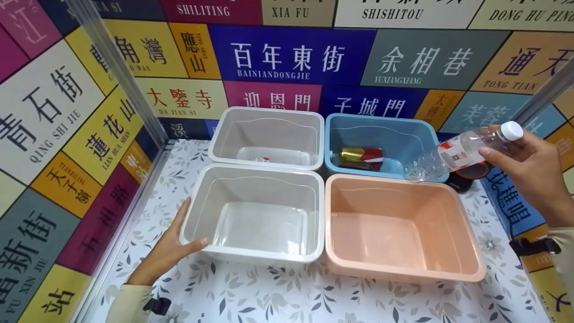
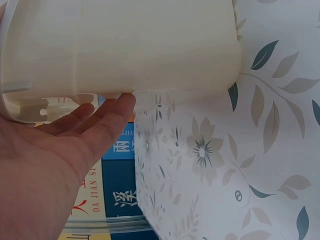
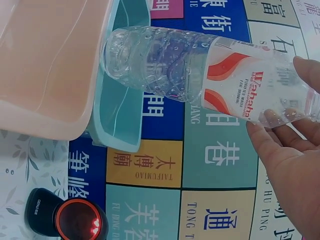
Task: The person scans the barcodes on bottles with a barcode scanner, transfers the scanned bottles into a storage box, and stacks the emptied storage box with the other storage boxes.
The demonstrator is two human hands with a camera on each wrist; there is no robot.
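My right hand [image 1: 531, 163] grips a clear plastic water bottle [image 3: 167, 65] near its white-capped end, with a red and white label around the middle. The bottle tilts, its base low over the right edge of the blue bin [image 1: 381, 120] and close to the peach bin [image 1: 403, 269]. At the front-left corner of the white bin [image 1: 264, 253], my left hand [image 1: 172, 244] rests with its thumb on the rim. In the left wrist view its fingers [image 2: 112, 117] stretch fairly straight along the bin's outer wall.
A greyish bin [image 1: 269, 112] stands behind the white one, with a small red-and-white marked item [image 1: 262, 159] low inside. In the blue bin lies a gold and red can [image 1: 361, 158]. A black device with a red-lit ring [image 3: 82, 220] stands right of the bins, beside the sign-patterned wall.
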